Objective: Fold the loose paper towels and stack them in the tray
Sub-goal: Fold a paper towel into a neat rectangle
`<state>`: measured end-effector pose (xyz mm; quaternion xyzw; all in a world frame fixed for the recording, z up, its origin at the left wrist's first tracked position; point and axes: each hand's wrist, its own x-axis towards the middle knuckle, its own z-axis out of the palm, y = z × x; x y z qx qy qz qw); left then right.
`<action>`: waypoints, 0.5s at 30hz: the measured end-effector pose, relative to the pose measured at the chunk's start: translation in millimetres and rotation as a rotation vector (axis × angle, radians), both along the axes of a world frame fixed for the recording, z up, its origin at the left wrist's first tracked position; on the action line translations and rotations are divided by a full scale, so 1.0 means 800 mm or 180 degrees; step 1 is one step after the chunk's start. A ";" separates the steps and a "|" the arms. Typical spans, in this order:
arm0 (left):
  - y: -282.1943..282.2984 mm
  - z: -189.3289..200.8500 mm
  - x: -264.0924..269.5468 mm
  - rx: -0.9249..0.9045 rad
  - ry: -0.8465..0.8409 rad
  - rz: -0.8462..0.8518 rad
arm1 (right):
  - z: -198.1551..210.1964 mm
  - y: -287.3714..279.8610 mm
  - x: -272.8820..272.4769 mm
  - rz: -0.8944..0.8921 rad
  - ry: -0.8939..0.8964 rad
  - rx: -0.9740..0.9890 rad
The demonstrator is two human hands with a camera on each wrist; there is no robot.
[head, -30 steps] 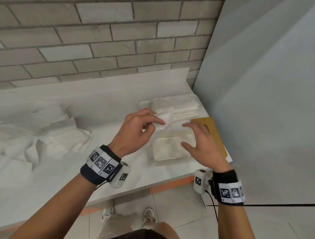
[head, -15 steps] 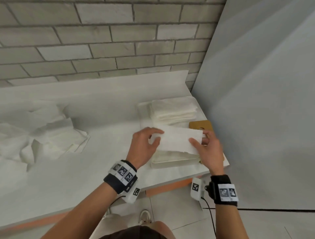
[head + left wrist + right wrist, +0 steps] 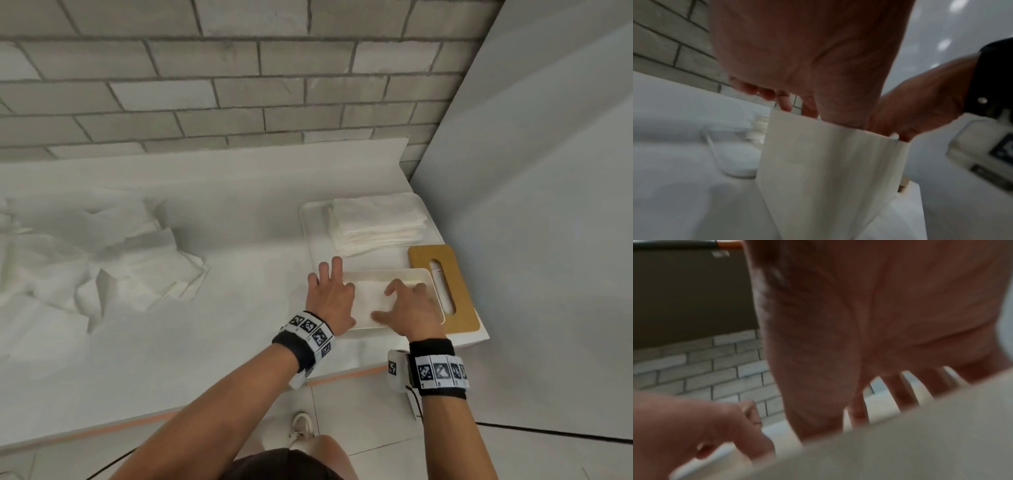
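Observation:
A small cream tray (image 3: 383, 272) sits near the counter's front right corner, and a folded white paper towel (image 3: 366, 301) lies flat inside it. My left hand (image 3: 329, 281) lies over the tray's left rim with its fingers straight. My right hand (image 3: 407, 301) rests on the towel with spread fingers, pressing it down. In the left wrist view the tray's wall (image 3: 828, 170) fills the middle, and my right hand (image 3: 920, 105) reaches in from the right. A pile of loose paper towels (image 3: 120, 260) lies on the counter at the left.
Behind the tray, a stack of folded towels (image 3: 376, 222) sits on a flat white board (image 3: 308, 219). A brown board with a handle slot (image 3: 459, 308) lies just right of the tray. A grey wall stands close on the right and a brick wall behind.
Both hands held the folded towel in the air above the tray. They have lowered it into the tray, let go of its ends and now lie flat on it.

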<state>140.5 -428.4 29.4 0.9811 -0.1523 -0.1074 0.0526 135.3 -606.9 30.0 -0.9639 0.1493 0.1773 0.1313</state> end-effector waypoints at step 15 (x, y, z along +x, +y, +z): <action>0.508 -0.036 0.102 -0.0476 0.0088 0.2243 | 0.029 0.303 -0.002 0.0209 -0.1154 0.1222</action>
